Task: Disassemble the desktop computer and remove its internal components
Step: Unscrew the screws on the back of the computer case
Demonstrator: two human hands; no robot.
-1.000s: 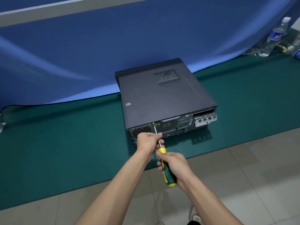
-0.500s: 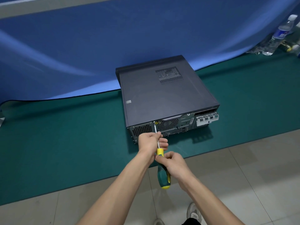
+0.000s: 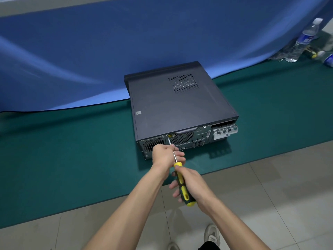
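A dark grey desktop computer case point(image 3: 178, 103) lies flat on the green mat point(image 3: 72, 159), its rear panel with vents and ports facing me. A screwdriver with a yellow and green handle point(image 3: 182, 184) points at the top edge of the rear panel, its tip at a screw point(image 3: 167, 135). My right hand point(image 3: 192, 184) grips the handle. My left hand point(image 3: 166, 155) holds the metal shaft between its curled fingers, just in front of the rear panel. The lid is on the case.
A blue cloth point(image 3: 126, 42) hangs behind the case. Plastic water bottles point(image 3: 306, 35) lie at the far right on the mat. Grey floor tiles point(image 3: 270, 195) run along the mat's near edge, and my shoes point(image 3: 211, 233) show at the bottom.
My right hand has shifted its grip down the handle and the handle has rolled, with more yellow showing. The left hand stays on the shaft.
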